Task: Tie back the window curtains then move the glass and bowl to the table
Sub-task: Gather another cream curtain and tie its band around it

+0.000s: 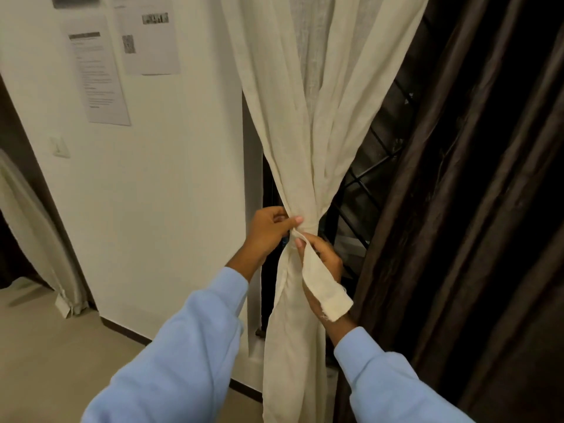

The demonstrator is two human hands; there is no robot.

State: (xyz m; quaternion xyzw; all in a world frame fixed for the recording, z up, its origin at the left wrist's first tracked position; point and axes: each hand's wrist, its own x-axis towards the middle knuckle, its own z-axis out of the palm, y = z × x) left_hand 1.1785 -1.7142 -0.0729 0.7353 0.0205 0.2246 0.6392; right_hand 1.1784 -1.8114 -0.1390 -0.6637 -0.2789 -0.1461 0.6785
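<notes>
Clamps the gathered cream woven curtain (305, 123) in the left hand (267, 232), pinches the cream cloth tie strip (328, 290) in right hand (326, 261) fingers, probably needs the knot cinched next.

Dim warm indoor light; soft focus; wide-angle bending at edges.

Long light-blue sleeves (183, 346), ribbed cuffs.

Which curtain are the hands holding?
The middle cream curtain: the left hand grips its bunched waist, the right hand holds its tie strip. The brown curtain and far-left cream curtain hang untouched.
</notes>
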